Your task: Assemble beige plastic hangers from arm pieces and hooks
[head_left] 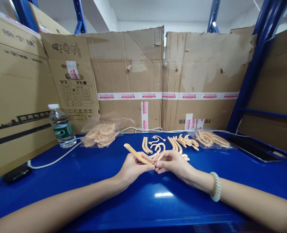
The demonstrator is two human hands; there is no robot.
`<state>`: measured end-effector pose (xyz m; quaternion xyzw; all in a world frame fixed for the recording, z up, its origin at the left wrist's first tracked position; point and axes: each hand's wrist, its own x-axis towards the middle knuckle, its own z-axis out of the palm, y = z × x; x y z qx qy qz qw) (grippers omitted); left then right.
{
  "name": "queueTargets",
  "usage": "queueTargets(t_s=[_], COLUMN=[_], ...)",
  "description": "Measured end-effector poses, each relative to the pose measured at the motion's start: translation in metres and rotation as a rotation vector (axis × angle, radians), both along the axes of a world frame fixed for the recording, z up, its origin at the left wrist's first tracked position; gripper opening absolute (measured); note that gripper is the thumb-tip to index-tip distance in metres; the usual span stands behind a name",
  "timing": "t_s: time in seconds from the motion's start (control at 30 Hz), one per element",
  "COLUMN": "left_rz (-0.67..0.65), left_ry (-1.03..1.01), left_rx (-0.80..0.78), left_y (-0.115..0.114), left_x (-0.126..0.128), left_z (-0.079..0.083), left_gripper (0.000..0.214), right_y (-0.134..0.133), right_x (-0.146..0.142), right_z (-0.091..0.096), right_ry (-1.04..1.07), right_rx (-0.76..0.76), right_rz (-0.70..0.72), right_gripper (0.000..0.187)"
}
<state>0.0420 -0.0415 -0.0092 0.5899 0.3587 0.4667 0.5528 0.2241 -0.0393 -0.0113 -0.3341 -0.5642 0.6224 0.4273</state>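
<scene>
My left hand (pixel 135 166) is closed on a long, curved cream strip (pixel 135 152) with a groove along it, which points up and to the left. My right hand (pixel 173 163) pinches a hook-shaped cream piece (pixel 163 147) whose bend rises above the fingers. The ends of both pieces come together between my fingertips, where the fingers hide whether they are joined. Just behind my hands lie curved strips (pixel 145 145), a small thin hook (pixel 157 138), more strips (pixel 175 144) and a heap of short curved pieces (pixel 188 141), all cream.
Clear bags of cream parts lie at the back left (pixel 101 134) and back right (pixel 212 139). A water bottle (pixel 62 127), white cable (pixel 58 158) and black object (pixel 16 174) are at left, a dark phone-like slab (pixel 252 149) at right. Cardboard (pixel 131 77) walls the blue table (pixel 104 207).
</scene>
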Motion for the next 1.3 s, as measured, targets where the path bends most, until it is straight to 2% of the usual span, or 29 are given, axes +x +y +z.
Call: queueTargets(t_s=[0.3, 0.6, 0.97, 1.3], left_rz=[0.006, 0.048, 0.035, 0.031], left_ry=[0.056, 0.031, 0.082, 0.074], left_rx=[0.08, 0.055, 0.072, 0.093], left_y=[-0.0023, -0.0016, -0.0044, -0.0042], left_x=[0.0006, 0.0001, 0.0022, 0.0027], left_z=[0.0021, 0.0004, 0.0019, 0.0036], left_gripper=[0.02, 0.025, 0.02, 0.017], right_y=[-0.0011, -0.0021, -0.0001, -0.0023], right_x=[-0.0028, 0.0027, 0.0041, -0.0043], right_z=[-0.0019, 0.005, 0.0009, 0.0], right_ry=[0.025, 0.02, -0.015, -0.028], right_rx=[-0.039, 0.065, -0.073, -0.005], right_rz=[-0.001, -0.013, 0.068, -0.014], right_gripper=[0.037, 0.03, 0.03, 0.037])
